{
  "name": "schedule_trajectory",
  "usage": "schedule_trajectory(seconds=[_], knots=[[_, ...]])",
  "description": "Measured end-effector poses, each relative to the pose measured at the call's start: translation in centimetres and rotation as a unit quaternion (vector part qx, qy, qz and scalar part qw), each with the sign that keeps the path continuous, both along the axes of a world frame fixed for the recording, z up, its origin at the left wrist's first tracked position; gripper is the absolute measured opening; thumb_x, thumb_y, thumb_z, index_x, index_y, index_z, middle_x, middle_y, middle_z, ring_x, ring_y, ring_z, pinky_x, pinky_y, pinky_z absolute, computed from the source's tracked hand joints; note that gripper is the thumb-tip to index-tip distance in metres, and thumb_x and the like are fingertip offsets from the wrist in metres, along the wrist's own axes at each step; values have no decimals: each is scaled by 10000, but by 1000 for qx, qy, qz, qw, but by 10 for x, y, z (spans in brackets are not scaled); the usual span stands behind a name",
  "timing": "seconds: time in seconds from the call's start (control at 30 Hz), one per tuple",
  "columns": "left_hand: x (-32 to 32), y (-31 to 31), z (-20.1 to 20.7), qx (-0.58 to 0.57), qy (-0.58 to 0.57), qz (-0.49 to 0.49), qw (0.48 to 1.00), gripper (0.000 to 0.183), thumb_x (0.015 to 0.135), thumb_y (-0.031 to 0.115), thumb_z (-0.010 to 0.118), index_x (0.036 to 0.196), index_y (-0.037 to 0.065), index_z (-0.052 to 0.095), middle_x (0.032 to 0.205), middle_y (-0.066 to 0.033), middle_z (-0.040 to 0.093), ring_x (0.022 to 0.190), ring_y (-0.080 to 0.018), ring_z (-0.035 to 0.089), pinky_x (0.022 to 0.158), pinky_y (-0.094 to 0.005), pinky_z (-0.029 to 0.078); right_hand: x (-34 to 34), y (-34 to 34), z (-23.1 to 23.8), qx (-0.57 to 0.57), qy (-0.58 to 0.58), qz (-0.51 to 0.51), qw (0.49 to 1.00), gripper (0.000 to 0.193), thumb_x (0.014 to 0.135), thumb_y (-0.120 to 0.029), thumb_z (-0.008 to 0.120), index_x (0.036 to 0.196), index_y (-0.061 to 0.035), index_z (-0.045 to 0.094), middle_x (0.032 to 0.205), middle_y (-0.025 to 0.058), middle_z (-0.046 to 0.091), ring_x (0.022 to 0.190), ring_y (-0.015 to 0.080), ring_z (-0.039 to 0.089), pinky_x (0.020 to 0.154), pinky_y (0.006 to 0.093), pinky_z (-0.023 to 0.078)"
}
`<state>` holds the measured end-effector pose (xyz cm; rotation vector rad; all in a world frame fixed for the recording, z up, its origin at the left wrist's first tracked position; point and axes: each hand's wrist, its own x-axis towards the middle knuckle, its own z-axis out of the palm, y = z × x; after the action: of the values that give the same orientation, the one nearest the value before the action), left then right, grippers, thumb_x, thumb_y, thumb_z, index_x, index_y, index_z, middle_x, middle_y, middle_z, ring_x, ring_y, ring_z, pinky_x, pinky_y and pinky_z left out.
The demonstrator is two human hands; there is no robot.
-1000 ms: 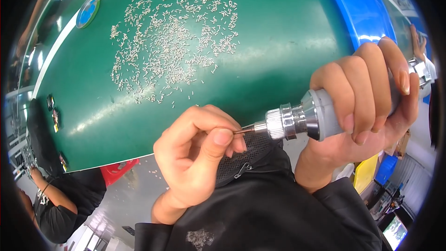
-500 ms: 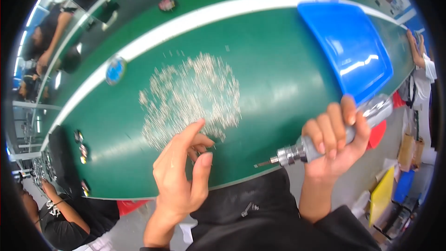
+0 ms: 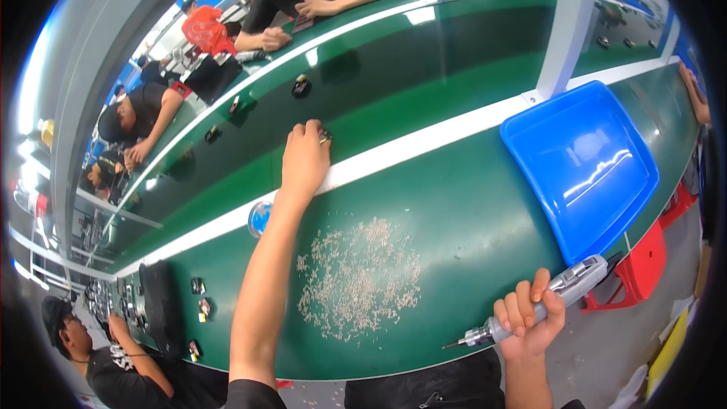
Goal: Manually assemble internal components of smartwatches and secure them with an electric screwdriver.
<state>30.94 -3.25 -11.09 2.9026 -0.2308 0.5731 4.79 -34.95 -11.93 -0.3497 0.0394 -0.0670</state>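
Gripping the screwdriver (image 3: 575, 280), near right: right hand (image 3: 531, 320), fully wrapped. Left hand (image 3: 305, 159), far side: half-curled at dark part (image 3: 325, 135), hold unclear.

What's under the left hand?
Part of a small dark object shows at the right edge of the left hand, beyond the white rail. The rest is covered; its full shape can't be seen.

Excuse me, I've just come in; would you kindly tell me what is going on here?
The person's right hand holds a grey power screwdriver, its tip pointing left. The left hand reaches past the white rail to a small dark part; whether it has a grip on it is unclear. Small metal pieces lie scattered on the green table, with a blue tray to their right.
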Motion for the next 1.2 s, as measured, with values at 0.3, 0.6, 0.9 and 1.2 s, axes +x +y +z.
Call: schedule_trajectory(seconds=[0.3, 0.6, 0.9, 1.2], knots=[[-117, -105, 41, -47, 45, -298, 952, 455, 780, -69, 637, 1225, -38, 548, 1144, -200, 578, 1020, -363, 577, 875, -412, 485, -7, -6, -2, 2, -23, 51, 998, 158, 931, -211, 474, 846, -79, 460, 576, 24, 410, 469, 142, 419, 560, 325, 400], [-211, -151, 32, -35, 130, -503, 854, 430, 694, -4, 661, 1084, -170, 588, 1183, -241, 558, 936, -293, 577, 723, -348, 548, -42, -2, 12, -22, 31, 99, 994, 133, 930, -198, 480, 866, -82, 469, 592, 13, 443, 473, 131, 454, 582, 318, 426], [-219, -157, 23, -49, 135, -497, 856, 366, 669, 17, 652, 982, -165, 600, 1096, -232, 574, 877, -276, 576, 648, -324, 550, -56, 16, 9, -89, 101, 110, 985, 121, 928, -199, 471, 883, -86, 462, 592, 27, 443, 470, 144, 448, 547, 306, 388], [-228, -161, 8, -22, -2, -519, 854, 351, 597, -31, 675, 921, -154, 619, 1007, -244, 638, 750, -307, 635, 551, -338, 533, -60, 21, 8, -26, 145, 51, 988, 100, 927, -85, 523, 911, -5, 465, 645, 64, 461, 560, 143, 466, 548, 302, 432]])
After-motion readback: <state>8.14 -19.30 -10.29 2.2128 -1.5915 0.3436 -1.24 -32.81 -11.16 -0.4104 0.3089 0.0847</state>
